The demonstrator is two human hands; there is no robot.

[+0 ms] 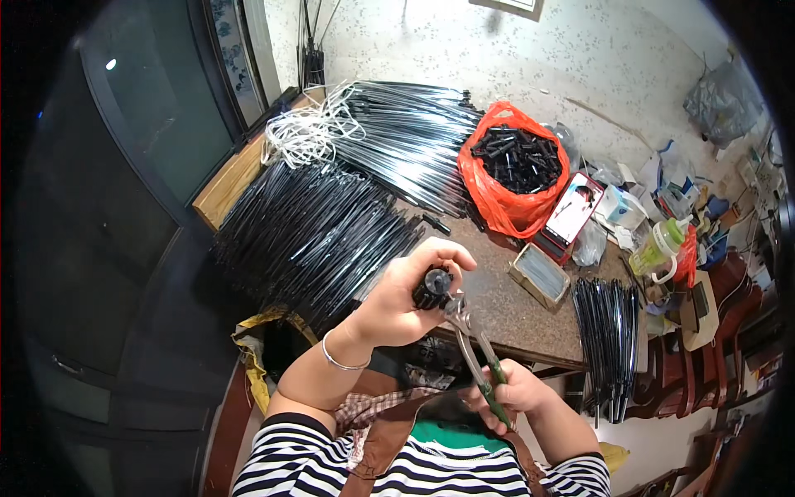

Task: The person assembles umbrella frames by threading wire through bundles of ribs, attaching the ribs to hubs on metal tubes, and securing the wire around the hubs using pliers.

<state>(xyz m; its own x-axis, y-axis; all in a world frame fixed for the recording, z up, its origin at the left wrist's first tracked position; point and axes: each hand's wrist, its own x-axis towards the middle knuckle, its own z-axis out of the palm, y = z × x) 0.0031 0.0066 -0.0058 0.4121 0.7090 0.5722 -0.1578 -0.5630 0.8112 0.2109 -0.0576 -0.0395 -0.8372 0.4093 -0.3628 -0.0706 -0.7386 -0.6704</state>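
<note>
My left hand (pixel 397 298) is closed round a black ribbed round piece (pixel 436 283), its end facing up. In my right hand (pixel 515 391) is a pair of pliers (pixel 472 338) with green handles. The pliers' head is up against the side of the black piece, close to my left fingertips; whether the jaws grip anything is too small to tell. Both hands are over the table's near edge. Left of them lies a large heap of thin black rods (pixel 319 236), and behind it a bundle of shiny metal rods (pixel 406 137).
White cords (pixel 310 132) lie over the rod bundle. A red plastic bag (pixel 497 207) holds many small black parts. To its right are a phone (pixel 574 207), a small box of thin pins (pixel 540 275) and a green bottle (pixel 658 247). More black rods (pixel 607 340) overhang the table's right edge.
</note>
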